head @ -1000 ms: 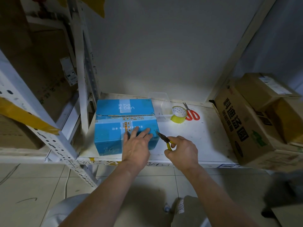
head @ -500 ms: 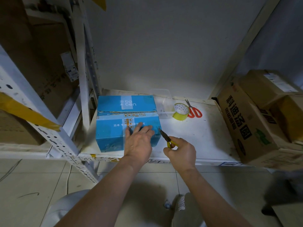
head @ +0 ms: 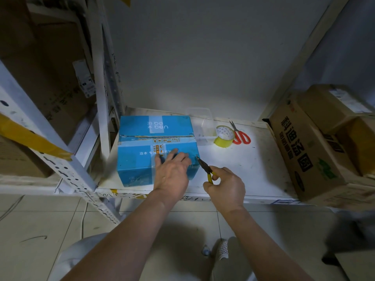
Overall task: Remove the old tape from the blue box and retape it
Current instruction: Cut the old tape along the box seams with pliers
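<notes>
The left hand (head: 172, 175) lies flat on the blue cardboard box (head: 156, 149); just right, the right hand (head: 225, 189) clamps yellow-handled pliers (head: 205, 168), tips toward its near-right corner.

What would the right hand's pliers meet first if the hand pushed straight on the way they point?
Probably the blue box. The right hand holds the pliers with the tip aimed up and left at the box's near right corner, beside the left hand. Depth is unclear; the tip may already be touching.

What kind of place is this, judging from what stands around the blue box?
Probably a storeroom or stock area: white slotted metal shelving, stacked brown cardboard cartons on the right and a bare tiled floor.
</notes>
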